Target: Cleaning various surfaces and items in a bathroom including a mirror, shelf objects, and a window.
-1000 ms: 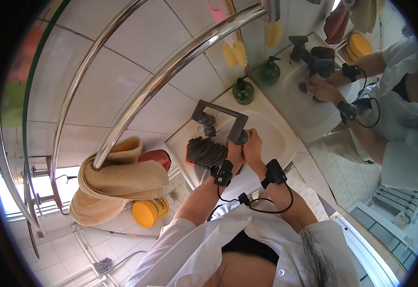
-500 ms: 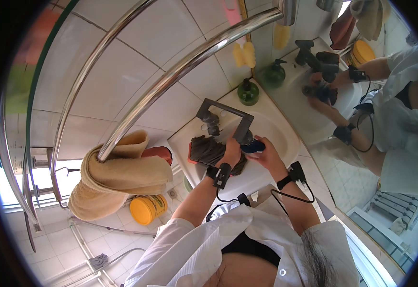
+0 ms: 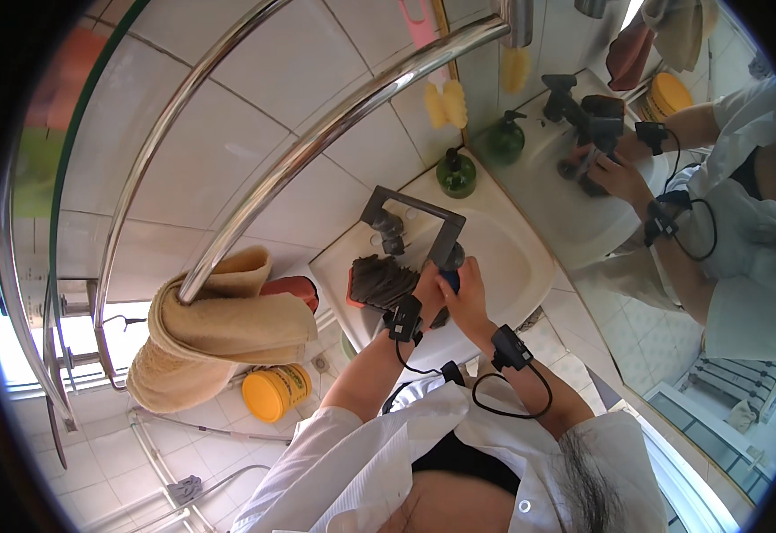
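Observation:
My left hand [image 3: 427,290] is closed beside a small dark blue thing [image 3: 450,280] below the tip of the grey faucet [image 3: 448,233]. My right hand [image 3: 469,304] closes over the same thing from the other side, its fingers hiding most of it, so its kind does not show. Both hands are over the white sink basin [image 3: 517,258]. Left of my left hand lies a bunched dark grey cloth [image 3: 386,282] with an orange-red edge showing beneath it. Black devices are strapped to both wrists.
A green pump bottle [image 3: 455,174] stands at the sink's back corner, beside a wall mirror [image 3: 574,240]. Chrome rails [image 3: 343,120] cross above on the left, with a beige towel [image 3: 228,315] hanging there. A yellow tub [image 3: 268,395] sits lower left.
My right hand has moved left and closed over the dark blue thing, which showed more fully before. My left hand has stayed nearly in place under the faucet.

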The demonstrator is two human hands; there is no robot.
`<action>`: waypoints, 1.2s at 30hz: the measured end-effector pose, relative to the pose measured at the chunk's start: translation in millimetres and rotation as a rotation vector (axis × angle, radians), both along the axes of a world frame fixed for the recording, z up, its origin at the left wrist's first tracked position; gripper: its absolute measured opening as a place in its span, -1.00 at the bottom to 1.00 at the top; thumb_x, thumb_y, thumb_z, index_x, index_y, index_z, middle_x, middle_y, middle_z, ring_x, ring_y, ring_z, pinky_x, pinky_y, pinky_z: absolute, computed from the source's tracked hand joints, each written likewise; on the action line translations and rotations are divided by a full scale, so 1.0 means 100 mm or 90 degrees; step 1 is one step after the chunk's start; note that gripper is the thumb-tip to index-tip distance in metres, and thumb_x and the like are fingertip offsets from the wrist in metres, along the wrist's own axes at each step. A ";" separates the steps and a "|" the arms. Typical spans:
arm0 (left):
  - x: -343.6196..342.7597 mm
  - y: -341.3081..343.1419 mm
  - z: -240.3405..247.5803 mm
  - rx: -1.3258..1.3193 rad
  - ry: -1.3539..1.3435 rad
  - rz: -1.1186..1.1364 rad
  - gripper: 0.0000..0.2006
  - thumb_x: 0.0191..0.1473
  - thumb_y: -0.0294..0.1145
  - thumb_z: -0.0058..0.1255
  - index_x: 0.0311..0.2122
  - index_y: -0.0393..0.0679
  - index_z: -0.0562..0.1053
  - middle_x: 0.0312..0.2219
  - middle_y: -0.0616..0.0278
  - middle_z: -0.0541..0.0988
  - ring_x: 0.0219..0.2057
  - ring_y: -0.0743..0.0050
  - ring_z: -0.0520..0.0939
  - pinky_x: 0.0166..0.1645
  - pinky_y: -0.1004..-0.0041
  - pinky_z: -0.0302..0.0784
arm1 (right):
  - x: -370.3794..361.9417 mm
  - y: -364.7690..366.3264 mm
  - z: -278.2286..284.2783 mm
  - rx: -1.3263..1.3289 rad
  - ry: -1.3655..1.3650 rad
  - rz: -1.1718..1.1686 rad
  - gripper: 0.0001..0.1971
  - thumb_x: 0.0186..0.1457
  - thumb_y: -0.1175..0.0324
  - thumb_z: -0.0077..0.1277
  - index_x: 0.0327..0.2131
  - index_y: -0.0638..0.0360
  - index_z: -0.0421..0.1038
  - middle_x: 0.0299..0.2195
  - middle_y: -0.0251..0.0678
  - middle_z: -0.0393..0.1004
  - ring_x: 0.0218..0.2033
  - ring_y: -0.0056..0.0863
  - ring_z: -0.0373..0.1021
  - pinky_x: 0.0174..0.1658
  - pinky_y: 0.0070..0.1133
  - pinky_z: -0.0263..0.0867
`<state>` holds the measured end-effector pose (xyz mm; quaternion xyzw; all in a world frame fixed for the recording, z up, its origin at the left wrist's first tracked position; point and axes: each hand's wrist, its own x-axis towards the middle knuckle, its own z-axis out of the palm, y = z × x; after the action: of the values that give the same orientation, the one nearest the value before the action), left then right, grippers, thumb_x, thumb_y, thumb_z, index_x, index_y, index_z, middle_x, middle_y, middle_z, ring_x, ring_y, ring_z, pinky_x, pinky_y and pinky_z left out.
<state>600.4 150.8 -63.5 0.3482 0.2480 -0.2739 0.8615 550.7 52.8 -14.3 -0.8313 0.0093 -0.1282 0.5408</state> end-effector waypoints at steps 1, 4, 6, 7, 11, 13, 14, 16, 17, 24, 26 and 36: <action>0.03 -0.07 0.02 -0.005 0.020 0.005 -0.81 0.12 -0.21 -0.05 -0.25 -0.09 0.41 -0.38 0.34 0.49 -0.35 0.46 0.53 -0.26 0.42 0.49 | 0.02 -0.02 0.00 0.016 0.040 -0.016 -0.68 -0.03 0.41 0.07 -0.21 0.29 0.24 -0.21 0.06 0.27 -0.22 0.07 0.29 -0.20 -0.29 0.26; 0.03 -0.17 0.07 0.046 0.018 0.015 -0.83 0.08 -0.23 0.01 -0.30 -0.08 0.41 -0.42 0.34 0.47 -0.37 0.47 0.52 -0.34 0.40 0.46 | 0.08 -0.05 -0.07 0.044 0.078 -0.057 -0.73 0.02 0.41 0.00 -0.21 0.31 0.24 -0.30 0.09 0.34 -0.28 0.08 0.32 -0.24 -0.27 0.26; 0.04 -0.20 0.00 0.067 0.012 0.027 -0.84 0.08 -0.25 0.01 -0.30 -0.07 0.41 -0.42 0.34 0.47 -0.39 0.47 0.52 -0.36 0.40 0.44 | 0.14 -0.07 -0.14 0.092 0.128 -0.071 -0.76 0.05 0.37 -0.04 -0.24 0.32 0.27 -0.36 0.08 0.38 -0.32 0.08 0.34 -0.26 -0.26 0.27; 0.04 -0.22 0.00 0.087 0.009 0.036 -0.85 0.07 -0.26 0.01 -0.30 -0.06 0.41 -0.42 0.33 0.47 -0.40 0.48 0.52 -0.37 0.41 0.43 | 0.17 -0.08 -0.15 0.139 0.181 -0.087 -0.76 0.09 0.34 -0.08 -0.26 0.34 0.30 -0.42 0.07 0.42 -0.36 0.07 0.37 -0.29 -0.25 0.27; 0.04 -0.33 0.09 0.181 -0.029 0.031 -0.87 0.07 -0.28 0.02 -0.29 -0.04 0.41 -0.42 0.34 0.48 -0.41 0.49 0.52 -0.37 0.41 0.43 | 0.28 -0.11 -0.34 0.175 0.300 -0.169 -0.71 0.12 0.23 -0.10 -0.31 0.34 0.36 -0.48 0.03 0.45 -0.43 -0.02 0.40 -0.33 -0.30 0.28; 0.03 -0.40 0.16 0.227 0.007 0.054 -0.85 0.06 -0.27 0.04 -0.29 -0.04 0.41 -0.43 0.35 0.48 -0.43 0.50 0.53 -0.38 0.42 0.42 | 0.34 -0.17 -0.51 0.304 0.369 -0.170 -0.65 0.14 0.14 -0.09 -0.35 0.33 0.39 -0.53 -0.12 0.47 -0.51 -0.30 0.43 -0.47 -0.41 0.27; 0.02 -0.38 0.12 0.229 0.006 0.057 -0.85 0.06 -0.27 0.04 -0.29 -0.04 0.41 -0.43 0.35 0.48 -0.43 0.50 0.53 -0.38 0.42 0.42 | 0.34 -0.20 -0.54 0.305 0.369 -0.167 -0.65 0.14 0.14 -0.09 -0.35 0.33 0.39 -0.53 -0.12 0.47 -0.51 -0.30 0.43 -0.47 -0.41 0.27; 0.00 -0.36 0.11 0.270 0.001 0.032 -0.83 0.05 -0.23 0.10 -0.32 0.01 0.38 -0.43 0.42 0.46 -0.38 0.56 0.51 -0.32 0.40 0.43 | 0.33 -0.29 -0.60 0.644 0.529 -0.197 -0.67 0.12 0.11 -0.06 -0.35 0.25 0.41 -0.47 -0.26 0.50 -0.46 -0.42 0.45 -0.44 -0.50 0.33; -0.02 -0.36 0.13 0.270 0.000 0.031 -0.83 0.05 -0.23 0.10 -0.32 0.01 0.38 -0.43 0.42 0.46 -0.38 0.56 0.51 -0.32 0.40 0.43 | 0.29 -0.37 -0.63 0.644 0.529 -0.198 -0.67 0.12 0.11 -0.06 -0.35 0.25 0.41 -0.47 -0.26 0.50 -0.46 -0.42 0.45 -0.44 -0.50 0.33; 0.10 0.13 0.22 0.127 -0.192 -0.124 -0.75 0.07 -0.21 0.04 -0.16 -0.01 0.40 -0.32 0.39 0.46 -0.19 0.56 0.48 -0.14 0.41 0.42 | 0.16 -0.60 -0.19 0.808 0.484 0.052 -0.70 0.06 0.23 -0.01 -0.19 0.20 0.32 -0.28 -0.23 0.40 -0.31 -0.40 0.41 -0.21 -0.50 0.38; 0.10 0.14 0.26 0.147 -0.167 -0.185 -0.73 0.09 -0.20 0.02 -0.12 -0.03 0.39 -0.28 0.38 0.46 -0.16 0.55 0.48 -0.10 0.42 0.42 | 0.14 -0.55 -0.22 0.654 0.396 0.046 -0.68 0.02 0.29 0.02 -0.16 0.21 0.29 -0.22 -0.20 0.37 -0.24 -0.35 0.39 -0.14 -0.48 0.35; -0.13 -0.10 -0.14 0.196 -0.187 -0.091 -0.81 0.18 -0.20 -0.10 -0.23 -0.07 0.41 -0.34 0.33 0.50 -0.27 0.52 0.51 -0.25 0.48 0.45 | 0.04 -0.02 0.02 0.012 0.012 -0.075 -0.78 0.05 0.45 -0.09 -0.19 0.27 0.24 -0.23 -0.02 0.29 -0.22 0.01 0.29 -0.19 -0.32 0.26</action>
<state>587.9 140.6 -77.5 0.5281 0.1333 -0.2392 0.8038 555.1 51.0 -12.1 -0.8256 0.0644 -0.1516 0.5397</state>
